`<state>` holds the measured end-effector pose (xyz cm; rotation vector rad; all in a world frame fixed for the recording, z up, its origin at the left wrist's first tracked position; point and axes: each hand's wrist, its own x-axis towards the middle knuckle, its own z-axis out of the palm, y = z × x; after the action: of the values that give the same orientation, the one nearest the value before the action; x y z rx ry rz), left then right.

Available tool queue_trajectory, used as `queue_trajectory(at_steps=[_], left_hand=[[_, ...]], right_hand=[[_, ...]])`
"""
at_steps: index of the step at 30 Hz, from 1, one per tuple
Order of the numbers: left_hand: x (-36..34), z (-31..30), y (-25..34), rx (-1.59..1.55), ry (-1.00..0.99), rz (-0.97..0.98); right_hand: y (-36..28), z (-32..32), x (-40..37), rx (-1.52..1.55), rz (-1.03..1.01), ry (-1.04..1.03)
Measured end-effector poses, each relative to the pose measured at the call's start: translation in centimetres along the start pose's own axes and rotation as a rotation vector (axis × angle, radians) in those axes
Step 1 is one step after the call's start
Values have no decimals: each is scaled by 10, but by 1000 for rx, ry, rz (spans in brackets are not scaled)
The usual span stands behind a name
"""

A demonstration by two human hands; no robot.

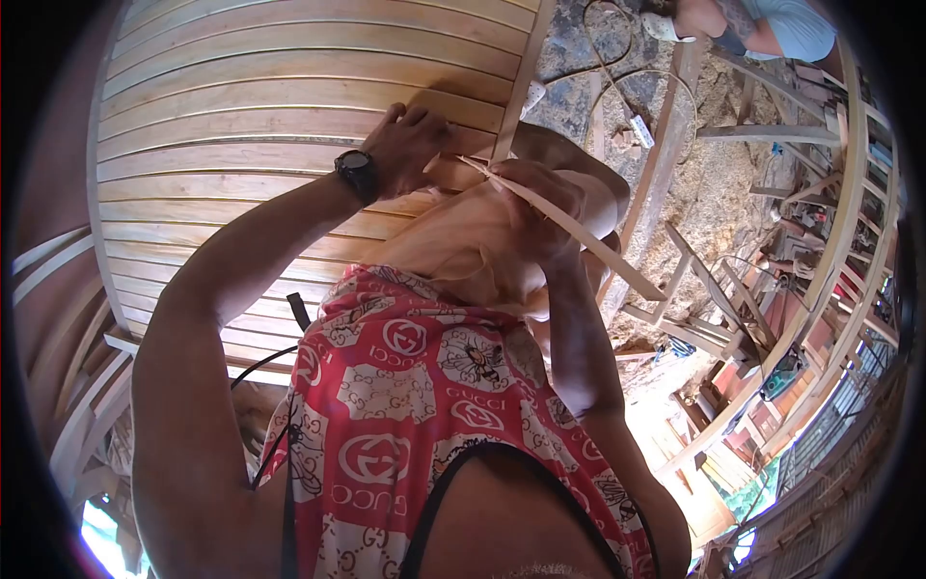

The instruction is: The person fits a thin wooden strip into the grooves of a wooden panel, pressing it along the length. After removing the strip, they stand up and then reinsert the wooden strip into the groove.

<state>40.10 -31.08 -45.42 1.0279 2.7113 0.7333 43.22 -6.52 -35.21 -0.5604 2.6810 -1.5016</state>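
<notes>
My right hand (540, 207) is closed around a thin, pale wooden strip (603, 249). The strip slants from a splintered, pointed tip near the panel's edge down to the right. My left hand (410, 145), with a black watch (357, 176) on its wrist, rests at the slatted wooden panel (289, 92). Its fingers are curled, and a small tan piece (458, 174) shows beside its thumb. Whether that hand grips this piece is hard to make out. The strip's tip lies just right of my left hand, by the panel's side rail (521, 82).
A cable (588, 72) runs over the dusty ground to a white power strip (640, 131). Timber beams (666, 154) and loose boards (709, 280) lie to the right. Another person's arm (757, 34) is at the top right. Curved wooden ribs (72, 357) stand at the left.
</notes>
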Motion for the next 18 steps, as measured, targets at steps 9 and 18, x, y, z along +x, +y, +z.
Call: queue_trajectory(at_steps=[9,18], left_hand=[[1,3,-2,-9,19,20],[2,2,-1,-27,0,0]], right_hand=[[0,0,-2,-17,7,-7],[-7,2,3,16,27,-3]])
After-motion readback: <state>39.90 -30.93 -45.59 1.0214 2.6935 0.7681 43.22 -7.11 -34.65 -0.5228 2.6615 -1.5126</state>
